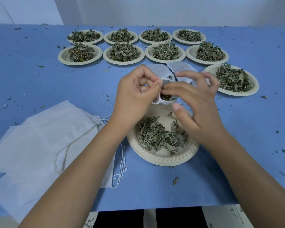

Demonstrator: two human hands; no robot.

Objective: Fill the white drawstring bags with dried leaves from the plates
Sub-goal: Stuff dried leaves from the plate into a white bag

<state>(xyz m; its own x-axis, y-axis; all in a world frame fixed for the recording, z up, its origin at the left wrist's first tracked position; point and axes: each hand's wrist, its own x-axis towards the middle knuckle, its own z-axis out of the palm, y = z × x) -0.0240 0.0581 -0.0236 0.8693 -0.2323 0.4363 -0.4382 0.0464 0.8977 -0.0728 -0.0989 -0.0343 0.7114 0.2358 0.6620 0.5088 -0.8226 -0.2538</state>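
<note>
A small white drawstring bag (160,100) with dried leaves showing in its open mouth hangs between my hands, just above the near plate (161,157). My left hand (135,94) pinches the bag's rim on the left. My right hand (196,102) has its fingertips at the bag's mouth, where they pinch dried leaves. The near plate holds a thin scatter of dried leaves (156,134).
Several cream plates heaped with dried leaves stand in two rows at the back (123,52), with one more plate at the right (234,79). Flat white bags with strings (44,137) lie at the left. White cloth (179,67) lies behind my hands. Leaf crumbs dot the blue table.
</note>
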